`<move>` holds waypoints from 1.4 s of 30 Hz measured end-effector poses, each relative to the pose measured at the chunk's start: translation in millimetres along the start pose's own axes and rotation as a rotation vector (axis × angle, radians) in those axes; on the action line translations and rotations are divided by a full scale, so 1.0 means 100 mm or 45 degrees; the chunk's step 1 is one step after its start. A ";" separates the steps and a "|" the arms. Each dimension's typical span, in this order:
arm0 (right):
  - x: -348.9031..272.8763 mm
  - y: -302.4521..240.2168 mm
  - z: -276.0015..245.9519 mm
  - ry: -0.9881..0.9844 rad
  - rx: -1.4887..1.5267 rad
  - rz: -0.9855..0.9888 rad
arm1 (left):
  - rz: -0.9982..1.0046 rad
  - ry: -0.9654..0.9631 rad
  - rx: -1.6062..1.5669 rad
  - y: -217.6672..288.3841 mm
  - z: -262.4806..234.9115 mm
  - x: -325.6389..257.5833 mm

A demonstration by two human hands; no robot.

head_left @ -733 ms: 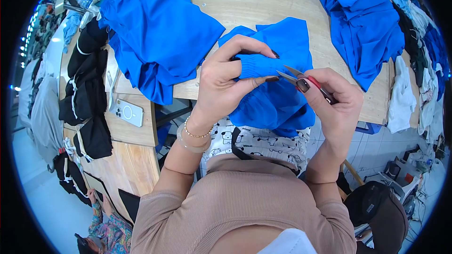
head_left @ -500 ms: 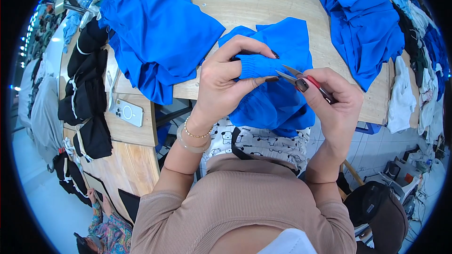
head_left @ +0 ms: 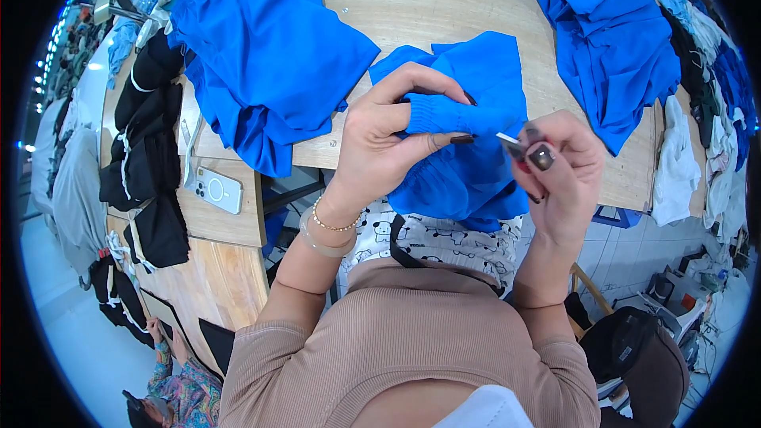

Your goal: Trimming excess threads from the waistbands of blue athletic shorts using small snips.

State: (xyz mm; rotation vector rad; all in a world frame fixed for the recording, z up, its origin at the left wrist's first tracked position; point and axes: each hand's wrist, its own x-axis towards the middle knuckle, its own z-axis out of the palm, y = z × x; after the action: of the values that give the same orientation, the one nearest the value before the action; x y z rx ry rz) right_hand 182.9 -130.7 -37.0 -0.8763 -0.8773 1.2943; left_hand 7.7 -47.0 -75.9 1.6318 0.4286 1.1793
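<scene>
A bright blue garment [head_left: 483,178] with a gathered elastic edge hangs over the table's near edge, above my lap. My left hand [head_left: 376,139] is closed on it, pinching the gathered band between thumb and fingers. Just right of the pinched band, my right hand [head_left: 564,170] grips small thread snips [head_left: 510,143]. Their blades point left toward the cloth and look slightly apart from it. Motion blurs the snips, and the curled fingers hide most of their handle.
Blue fabric heaps lie on the wooden table [head_left: 404,0], one left [head_left: 265,63], one right [head_left: 610,43]. Black tied bundles [head_left: 147,162] and a phone [head_left: 219,190] are at the left. White cloth [head_left: 674,166] hangs at the right edge. Another person [head_left: 186,388] sits lower left.
My right hand has drawn the snips back from the pinched band, slightly right and down, and turned them. My left hand keeps its pinch, shifted very slightly right.
</scene>
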 end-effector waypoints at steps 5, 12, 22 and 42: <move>0.02 -0.13 0.06 0.155 -0.526 -0.164 | 0.036 0.004 0.056 0.00 -0.03 0.01; 0.01 -0.08 0.05 0.161 -0.681 -0.110 | 0.064 -0.003 0.139 0.01 -0.06 0.03; 0.35 0.21 0.13 0.245 -1.036 -0.768 | -0.060 0.036 0.288 0.02 0.03 0.04; 0.08 0.17 0.33 0.060 -0.898 -0.649 | -0.097 0.138 0.311 -0.05 0.02 0.06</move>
State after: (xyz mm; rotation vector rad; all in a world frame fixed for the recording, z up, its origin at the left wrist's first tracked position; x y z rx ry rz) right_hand 146.9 -119.5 -38.4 -1.1153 -1.4454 0.5080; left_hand 13.7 -42.0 -76.9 1.7466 0.7220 1.1978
